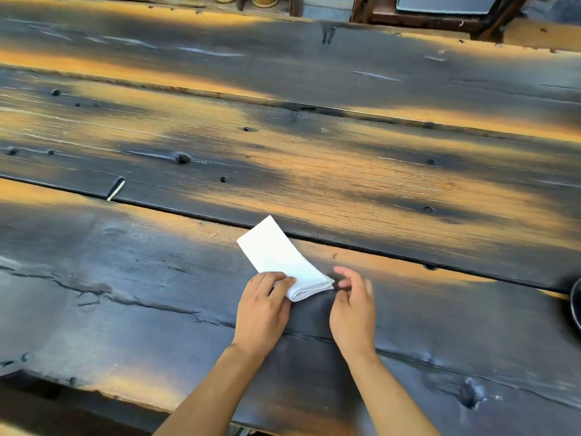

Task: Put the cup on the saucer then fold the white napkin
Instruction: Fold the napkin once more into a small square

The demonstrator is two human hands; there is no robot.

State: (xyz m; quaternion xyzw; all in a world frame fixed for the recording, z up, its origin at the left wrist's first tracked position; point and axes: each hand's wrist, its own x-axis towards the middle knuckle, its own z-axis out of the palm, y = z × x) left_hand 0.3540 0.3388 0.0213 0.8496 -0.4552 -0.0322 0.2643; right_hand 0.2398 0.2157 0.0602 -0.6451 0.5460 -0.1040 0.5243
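The white napkin (280, 258) lies on the dark wooden table as a long folded strip, slanting from upper left to lower right, with a rolled fold at its near end. My left hand (263, 311) rests at that near end, thumb and fingers pressing on the fold. My right hand (353, 306) hovers just right of the napkin, fingers apart, holding nothing and a little clear of the cloth. At the right edge a dark round rim (576, 305) shows, possibly the saucer. No cup is in view.
The table (283, 158) is made of wide charred planks with gaps, knots and cracks. Its near edge runs along the bottom left. Beyond the far edge stand wooden furniture (424, 14) and two woven cylinders (264, 0).
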